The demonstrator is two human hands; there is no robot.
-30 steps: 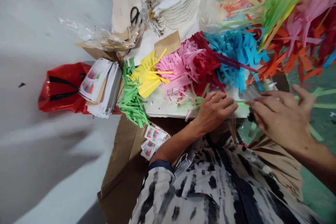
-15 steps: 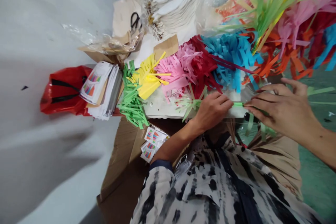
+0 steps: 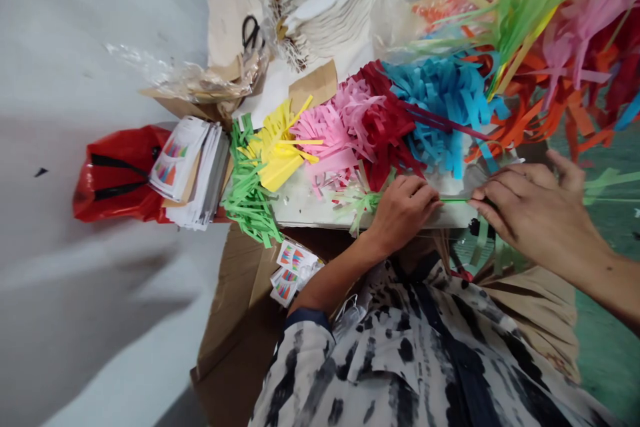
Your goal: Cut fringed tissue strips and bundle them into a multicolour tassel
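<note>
The left hand (image 3: 405, 210) is closed in a fist around the neck of a small bundle of pale green paper strips (image 3: 356, 203), whose loose ends spread out to the left over the edge of the white tabletop (image 3: 300, 207). From this fist a thin green strip (image 3: 455, 199) runs straight to the right hand (image 3: 530, 210), which pinches its other end between thumb and first fingers; the other fingers are half open. The strip looks tight and lies just above the near edge of the tabletop, between the two hands. To my judgement, the step is to draw this strip firmly at the neck of the bundle. To do it well, the left fist should not loosen, so that the strips do not slide apart, and the right hand should pull evenly and in line, because thin paper tears easily under a sudden pull. Behind the hands lie heaps of cut paper, green (image 3: 247, 197), yellow (image 3: 277, 150), pink (image 3: 335, 123), dark red (image 3: 390, 120) and blue (image 3: 440, 103). Further left are a stack of printed cards (image 3: 187, 170) and a red plastic bag (image 3: 117, 173).
</note>
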